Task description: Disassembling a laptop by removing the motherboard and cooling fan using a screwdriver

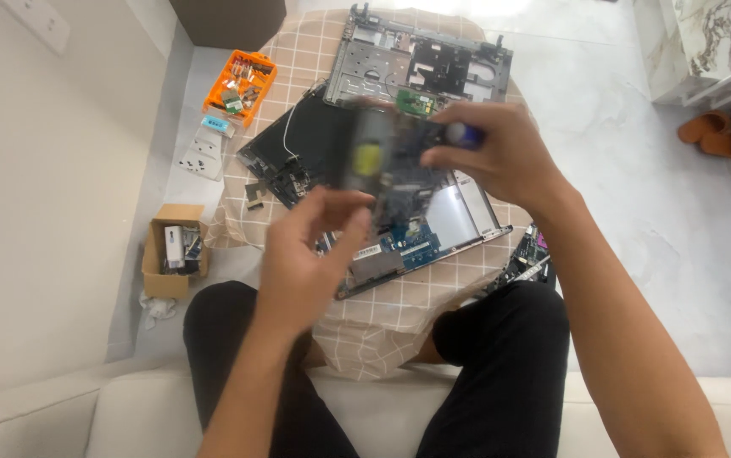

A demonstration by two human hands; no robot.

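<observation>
Over table (399,314) | hands: right (501,157) grips blurred part (378,161) | left (306,254) beside

Bright daylight from above, soft shadows, motion-blurred centre (edges bowed)

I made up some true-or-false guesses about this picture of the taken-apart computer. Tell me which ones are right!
1. The right hand holds a blurred dark circuit board above the table. True.
2. The orange parts tray sits on the person's lap. False: it lies on the floor beside the table's far left edge.
3. The tablecloth is checked. True.
4. The cardboard box is on the table. False: it stands on the floor at the left.
5. The left hand is raised, fingers spread. True.
</observation>
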